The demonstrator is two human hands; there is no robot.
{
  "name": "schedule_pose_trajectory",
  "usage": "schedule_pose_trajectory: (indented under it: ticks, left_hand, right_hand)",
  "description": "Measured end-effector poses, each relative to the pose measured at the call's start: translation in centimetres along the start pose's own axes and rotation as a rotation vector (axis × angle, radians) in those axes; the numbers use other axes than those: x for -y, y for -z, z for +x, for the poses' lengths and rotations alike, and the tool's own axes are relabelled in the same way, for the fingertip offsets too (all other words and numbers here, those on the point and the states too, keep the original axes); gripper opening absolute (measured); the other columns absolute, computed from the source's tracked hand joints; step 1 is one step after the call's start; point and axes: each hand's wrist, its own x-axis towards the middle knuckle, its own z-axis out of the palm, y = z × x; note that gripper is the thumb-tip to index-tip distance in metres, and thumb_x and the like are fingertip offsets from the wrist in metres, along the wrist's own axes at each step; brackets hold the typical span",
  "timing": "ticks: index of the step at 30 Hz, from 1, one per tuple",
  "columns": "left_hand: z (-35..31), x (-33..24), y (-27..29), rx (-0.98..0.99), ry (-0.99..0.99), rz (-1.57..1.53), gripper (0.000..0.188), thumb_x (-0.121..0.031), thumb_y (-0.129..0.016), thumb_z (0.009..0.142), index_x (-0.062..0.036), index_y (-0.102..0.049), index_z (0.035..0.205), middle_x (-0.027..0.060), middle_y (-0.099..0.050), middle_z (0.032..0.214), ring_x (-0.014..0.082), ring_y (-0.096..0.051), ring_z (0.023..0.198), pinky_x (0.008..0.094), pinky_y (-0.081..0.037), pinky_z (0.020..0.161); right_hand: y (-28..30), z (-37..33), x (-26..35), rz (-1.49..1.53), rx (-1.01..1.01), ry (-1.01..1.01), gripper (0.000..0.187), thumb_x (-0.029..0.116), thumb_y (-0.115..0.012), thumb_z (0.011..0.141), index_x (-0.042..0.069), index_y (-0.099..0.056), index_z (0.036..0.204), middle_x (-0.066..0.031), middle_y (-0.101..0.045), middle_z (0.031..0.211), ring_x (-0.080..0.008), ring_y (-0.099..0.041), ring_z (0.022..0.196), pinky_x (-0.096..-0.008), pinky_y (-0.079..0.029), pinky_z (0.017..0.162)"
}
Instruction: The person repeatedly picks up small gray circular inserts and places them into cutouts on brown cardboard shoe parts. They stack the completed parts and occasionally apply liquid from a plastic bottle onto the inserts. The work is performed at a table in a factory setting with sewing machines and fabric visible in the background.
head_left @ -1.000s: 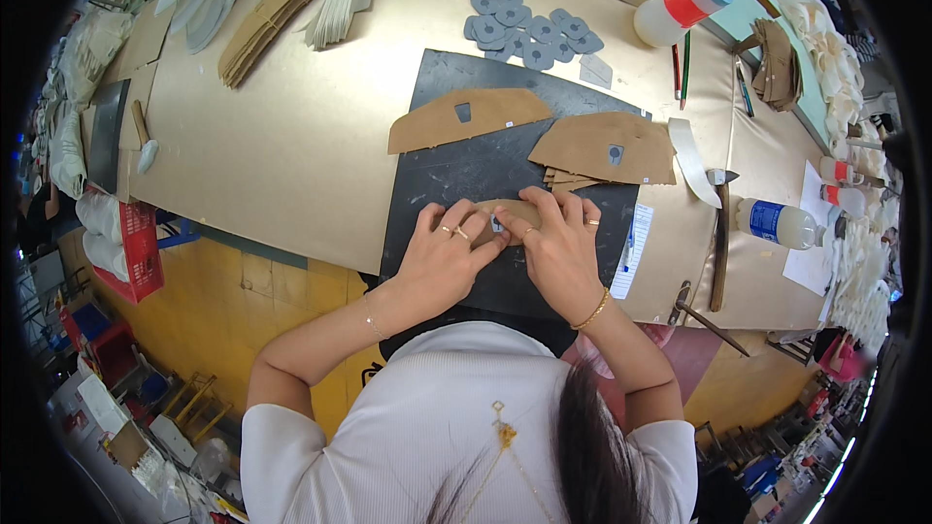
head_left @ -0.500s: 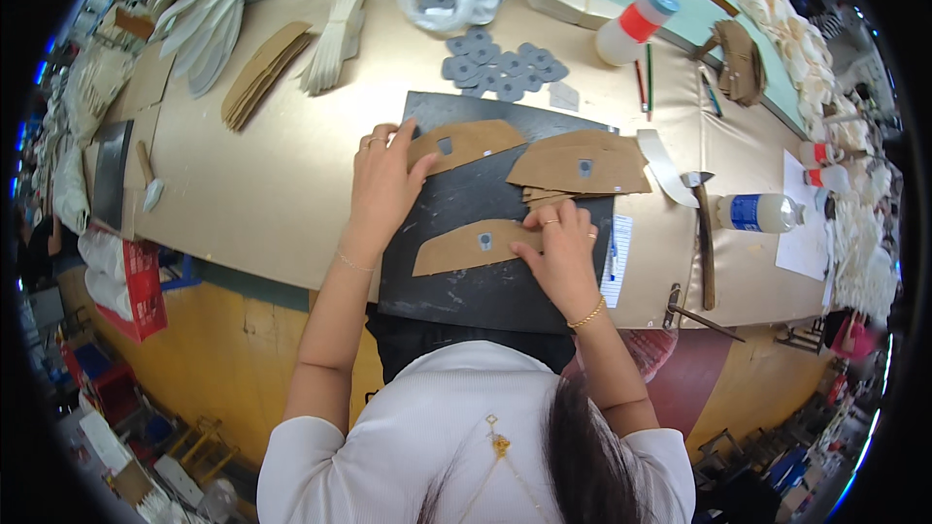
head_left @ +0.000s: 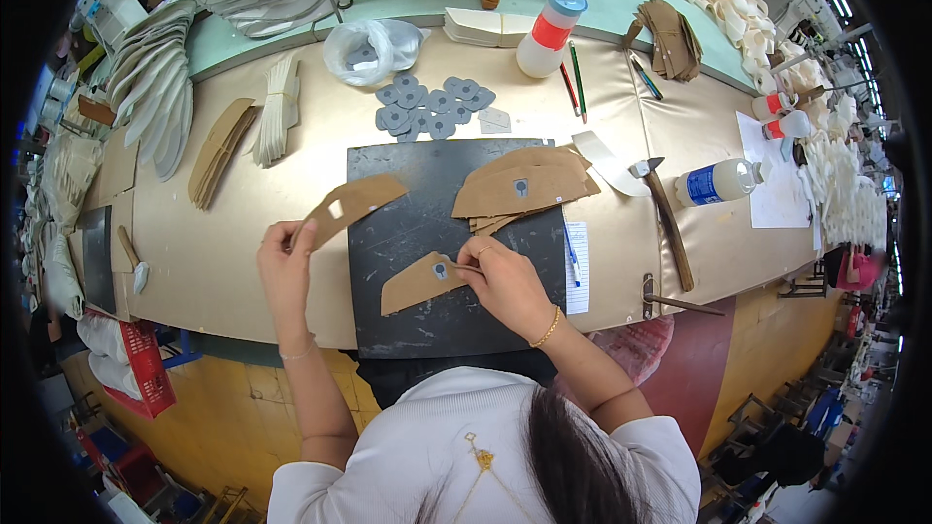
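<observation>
My left hand [head_left: 291,267] pinches the lower left end of a curved brown piece [head_left: 361,205] with a small cut-out window, lifted off the left side of the black board [head_left: 408,340]. My right hand [head_left: 505,277] grips the right end of another curved brown piece [head_left: 413,283], which has a grey patch showing in its window and lies partly tilted over the board. Beyond my right hand is a stack of similar brown pieces [head_left: 495,189], the top one with a grey patch in its window.
Small grey patches [head_left: 417,121] lie loose beyond the board, near a clear plastic bag [head_left: 364,53] and a glue bottle [head_left: 551,34]. Right of the board are a hammer [head_left: 670,223], a lying bottle [head_left: 714,182] and a second hammer [head_left: 680,304]. Brown pieces [head_left: 218,155] are bundled at left.
My left hand has taken up the windowed brown piece from the board and carried it left and nearer. My right hand has lifted the right end of its piece. The view has shifted.
</observation>
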Motion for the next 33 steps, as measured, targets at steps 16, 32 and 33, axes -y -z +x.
schedule_pose_trajectory:
  ticks: [16,32,33]
  left_hand:
    - [-7.8,-8.4,-0.8,0.594,0.058,-0.518,0.015,-0.005,-0.069,0.092,-0.0021,-0.056,0.085,0.0132,-0.071,0.104,0.0070,-0.058,0.073,0.0228,-0.050,0.060]
    - [-9.1,0.2,-2.5,0.625,0.085,0.028,0.029,-0.019,-0.068,0.095,0.0021,-0.066,0.114,0.0100,-0.069,0.082,0.0129,-0.064,0.070,0.0286,-0.052,0.063]
    - [-8.7,0.4,-2.7,0.644,0.037,0.075,0.029,-0.021,-0.069,0.094,0.0018,-0.066,0.113,0.0103,-0.070,0.082,0.0130,-0.064,0.069,0.0288,-0.052,0.063]
  right_hand:
    - [12.2,7.6,-4.0,-0.309,-0.491,0.037,0.027,0.014,-0.073,0.086,0.003,-0.069,0.110,-0.0124,-0.066,0.110,-0.0294,-0.067,0.095,-0.0382,-0.054,0.082]
    - [4.2,24.7,-7.9,-0.961,-0.131,0.348,0.023,0.008,-0.057,0.087,0.017,-0.070,0.104,-0.0023,-0.068,0.102,-0.0237,-0.065,0.101,-0.0421,-0.051,0.081]
    - [4.2,24.6,-7.5,-0.965,-0.158,0.355,0.021,0.008,-0.057,0.087,0.017,-0.070,0.101,-0.0023,-0.068,0.100,-0.0231,-0.065,0.101,-0.0425,-0.051,0.080]
